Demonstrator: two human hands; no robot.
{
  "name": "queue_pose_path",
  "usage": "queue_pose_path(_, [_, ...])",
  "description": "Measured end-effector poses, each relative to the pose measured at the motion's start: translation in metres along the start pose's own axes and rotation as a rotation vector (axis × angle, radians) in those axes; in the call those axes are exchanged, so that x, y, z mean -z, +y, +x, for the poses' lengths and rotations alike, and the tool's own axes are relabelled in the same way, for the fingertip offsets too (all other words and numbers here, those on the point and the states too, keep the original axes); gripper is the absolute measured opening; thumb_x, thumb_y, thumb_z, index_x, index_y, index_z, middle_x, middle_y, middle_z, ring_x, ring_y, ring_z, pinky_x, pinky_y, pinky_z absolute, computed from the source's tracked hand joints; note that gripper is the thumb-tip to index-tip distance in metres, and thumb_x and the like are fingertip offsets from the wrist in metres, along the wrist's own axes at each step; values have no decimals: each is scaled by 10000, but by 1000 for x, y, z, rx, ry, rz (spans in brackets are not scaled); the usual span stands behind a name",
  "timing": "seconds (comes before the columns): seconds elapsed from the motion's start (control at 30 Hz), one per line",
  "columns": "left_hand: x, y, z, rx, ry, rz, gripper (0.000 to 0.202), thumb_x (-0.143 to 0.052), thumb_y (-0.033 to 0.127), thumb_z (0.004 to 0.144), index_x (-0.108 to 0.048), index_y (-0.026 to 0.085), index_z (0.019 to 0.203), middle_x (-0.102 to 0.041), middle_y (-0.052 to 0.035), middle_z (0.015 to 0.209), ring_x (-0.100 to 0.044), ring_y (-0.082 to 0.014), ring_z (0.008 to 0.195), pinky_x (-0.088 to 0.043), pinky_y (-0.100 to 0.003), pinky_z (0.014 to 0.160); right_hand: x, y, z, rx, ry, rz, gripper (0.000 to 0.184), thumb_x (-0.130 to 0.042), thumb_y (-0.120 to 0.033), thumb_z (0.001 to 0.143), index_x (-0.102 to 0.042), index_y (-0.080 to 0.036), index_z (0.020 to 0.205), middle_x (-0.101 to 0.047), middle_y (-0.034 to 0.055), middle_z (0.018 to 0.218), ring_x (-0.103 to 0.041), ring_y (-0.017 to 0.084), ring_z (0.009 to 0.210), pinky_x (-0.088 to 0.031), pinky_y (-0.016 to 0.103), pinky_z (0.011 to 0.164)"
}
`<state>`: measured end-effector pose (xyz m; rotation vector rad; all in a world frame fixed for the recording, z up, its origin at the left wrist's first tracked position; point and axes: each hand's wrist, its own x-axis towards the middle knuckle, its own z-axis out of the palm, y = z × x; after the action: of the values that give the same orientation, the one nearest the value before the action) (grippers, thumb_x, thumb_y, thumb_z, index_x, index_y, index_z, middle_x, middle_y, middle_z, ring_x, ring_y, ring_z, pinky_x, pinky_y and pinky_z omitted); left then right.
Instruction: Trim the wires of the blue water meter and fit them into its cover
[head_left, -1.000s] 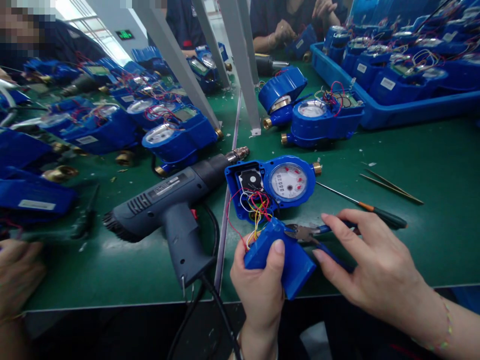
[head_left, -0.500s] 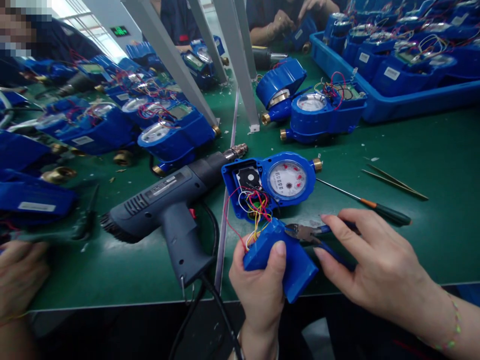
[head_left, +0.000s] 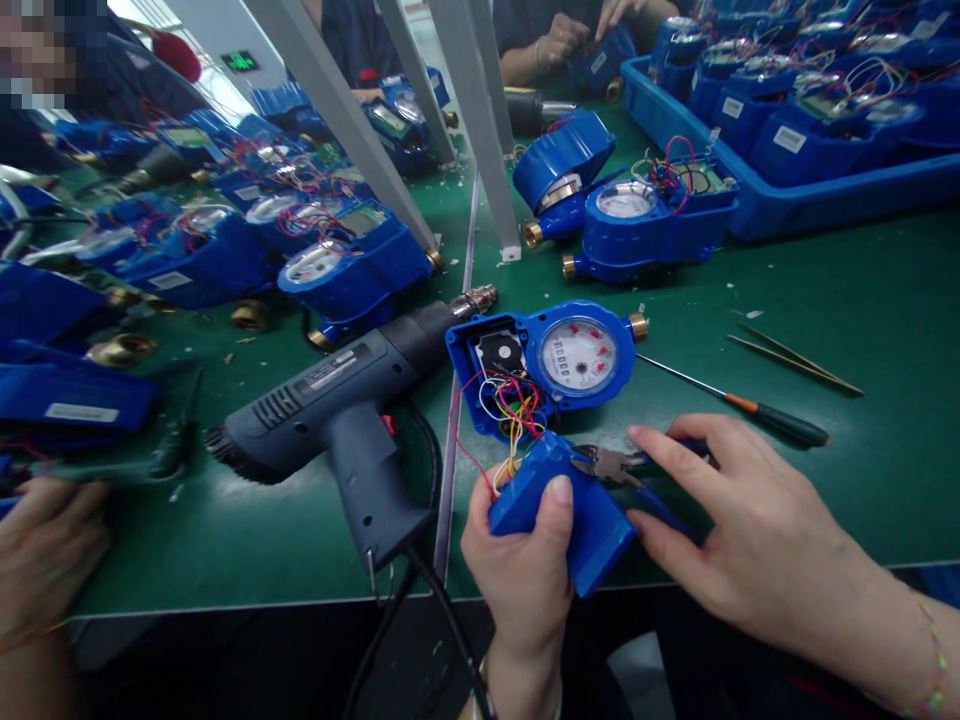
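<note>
My left hand (head_left: 525, 560) grips a blue plastic cover (head_left: 592, 520), thumb pressed on its upper face. Red, yellow and white wires (head_left: 514, 410) run from the cover into an opened blue water meter (head_left: 577, 358) lying just beyond it on the bench. The meter shows a white dial with red pointers and a brass fitting. In my right hand (head_left: 735, 510) is a pair of diagonal cutters (head_left: 615, 465) with blue handles. Their jaws touch the cover's upper right edge; whether they bite on it I cannot tell.
A heat gun (head_left: 337, 390) lies left of the meter, its black cord hanging over the bench edge. To the right lie a screwdriver (head_left: 780, 418) and tweezers (head_left: 799, 362). More meters (head_left: 622, 230) and a full blue crate (head_left: 832, 205) stand behind. A co-worker's hand (head_left: 52, 540) is at left.
The cutters' jaws have shifted very slightly against the cover's edge. Both hands keep their grips, and the whole view has moved a little.
</note>
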<state>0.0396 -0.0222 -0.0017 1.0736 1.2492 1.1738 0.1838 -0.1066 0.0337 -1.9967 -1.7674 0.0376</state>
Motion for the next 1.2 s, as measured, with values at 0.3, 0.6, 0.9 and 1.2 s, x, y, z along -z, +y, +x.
queue_pose_path(0.3, [2,3,-3,-20,11,66,321,-799,314,613,-647,181,863,-685,42,679,-605,-72,556,-511,-132,544,2,0,3,48,-41,-93,529,-600,-272,818,-467,-192,1324,-502,129,1067,-519,287,902,-494,457,770])
queue_pose_path(0.6, [-2,10,-2,24,44,56,318,-803,324,592,-642,166,815,-671,36,640,-591,-79,533,-506,-144,521,5,-4,9,49,-58,-146,567,-607,-260,793,-459,-176,1333,-495,160,1098,-505,334,935,-485,500,755])
queue_pose_path(0.9, [-2,10,-3,48,60,39,334,-810,313,581,-639,170,830,-671,43,639,-583,-65,528,-503,-128,529,3,-6,11,75,-74,-160,491,-581,-250,806,-496,-143,1278,-521,156,1048,-519,318,884,-485,498,758])
queue_pose_path(1.2, [-3,12,-2,68,64,47,346,-805,327,574,-638,160,826,-665,28,638,-590,-88,532,-506,-157,518,5,-8,10,94,-89,-171,419,-571,-238,807,-530,-136,1212,-545,142,1009,-518,300,840,-481,472,742])
